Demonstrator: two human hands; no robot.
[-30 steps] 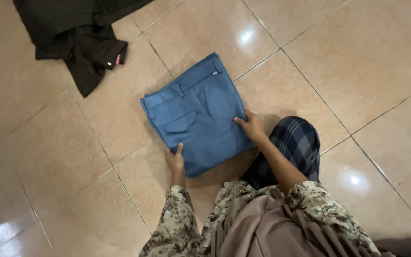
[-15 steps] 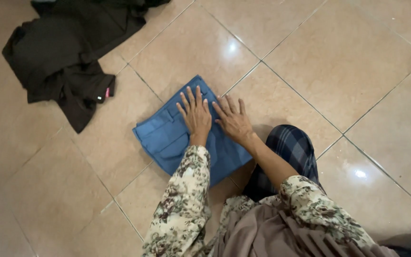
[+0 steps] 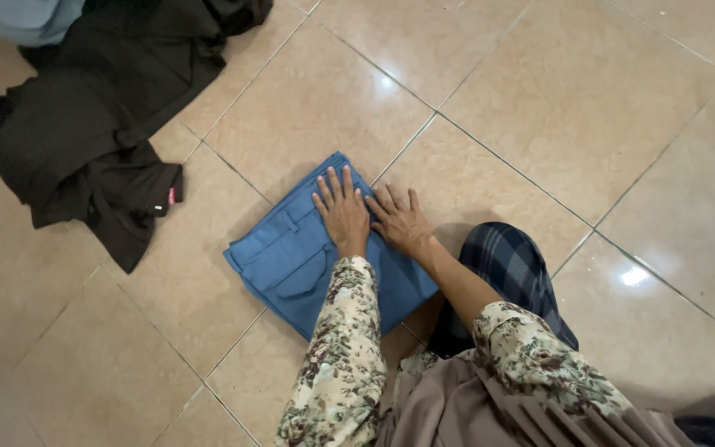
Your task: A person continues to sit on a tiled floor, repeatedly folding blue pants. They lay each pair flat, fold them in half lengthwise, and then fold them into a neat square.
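While both palms lie flat with fingers spread, gripping nothing, the left hand (image 3: 343,212) and right hand (image 3: 400,222) press side by side on the far corner of the folded blue cloth trousers (image 3: 291,257), whose bulk lies nearer the left.

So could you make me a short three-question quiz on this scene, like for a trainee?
1. True or false: both hands lie flat on the folded blue trousers.
2. Which garment lies crumpled at upper left? A) black garment B) red towel C) white sheet
3. What surface is the clothing on?

Key: 1. True: left hand and right hand press on it, side by side. 2. A, the black garment. 3. Glossy tiled floor.
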